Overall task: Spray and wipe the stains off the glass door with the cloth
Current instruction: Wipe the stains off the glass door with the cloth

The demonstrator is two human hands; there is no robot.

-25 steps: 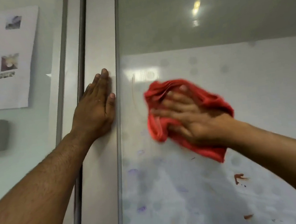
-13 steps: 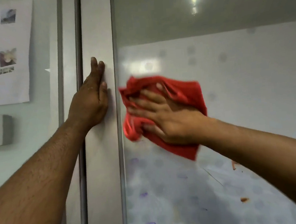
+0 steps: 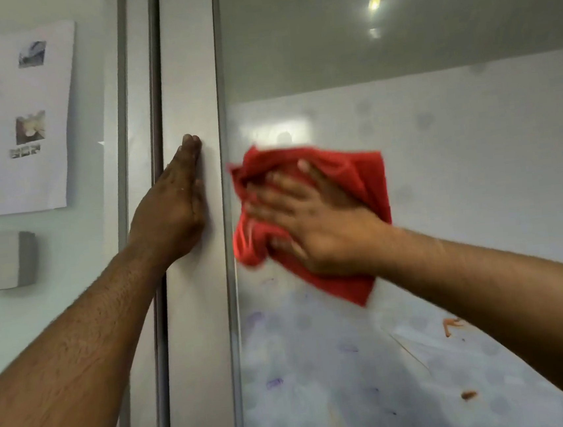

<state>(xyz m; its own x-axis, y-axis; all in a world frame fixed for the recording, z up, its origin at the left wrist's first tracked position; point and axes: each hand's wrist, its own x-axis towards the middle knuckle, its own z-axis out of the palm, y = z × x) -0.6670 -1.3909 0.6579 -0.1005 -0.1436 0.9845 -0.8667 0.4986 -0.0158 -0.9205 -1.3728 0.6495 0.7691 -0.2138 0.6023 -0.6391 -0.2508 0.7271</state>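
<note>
The glass door [image 3: 419,124] is smooth and glossy, throwing back bright light spots at 1 o'clock, with a frosted, matt lower field bearing purple and brown smears toward 5 o'clock. Its frame [image 3: 188,84] looks like brushed metal with a dull satin sheen. The cloth [image 3: 366,177] is soft, napped red fabric, and at 9 o'clock hangs a matt paper sheet [image 3: 14,129].

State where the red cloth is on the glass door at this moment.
In the head view, the red cloth lies flat against the frosted glass door under the right hand, beside the grey metal door frame where the left hand rests.
</note>
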